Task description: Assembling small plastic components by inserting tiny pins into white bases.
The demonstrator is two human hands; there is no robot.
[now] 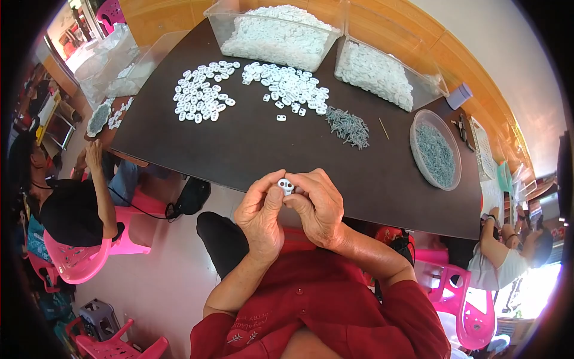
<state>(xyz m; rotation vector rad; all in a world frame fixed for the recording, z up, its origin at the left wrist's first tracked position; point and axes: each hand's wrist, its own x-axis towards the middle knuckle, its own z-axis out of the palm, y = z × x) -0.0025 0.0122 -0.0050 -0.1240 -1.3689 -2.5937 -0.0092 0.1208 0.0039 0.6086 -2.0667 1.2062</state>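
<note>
Dark worktop in front of me, loose white pieces and grey bits piled on it. Near its front edge, my left grip and right grip both pinch 1 small white holed piece snugly.

Plain white is shown by the small part, broken by dark round holes. The same white, dotted with dark, is repeated across the loose pieces, set against a dark brown tabletop. White heaps are seen through colourless, transparent bins. Grey-blue is carried by the slender pegs and by the contents of a clear round dish. A thin stick is coloured yellow, a container pale violet. Deep red is worn in a shirt printed with pale leafy sprigs. Bright pink is shared by chairs, orange-tan by the wall panel.
</note>
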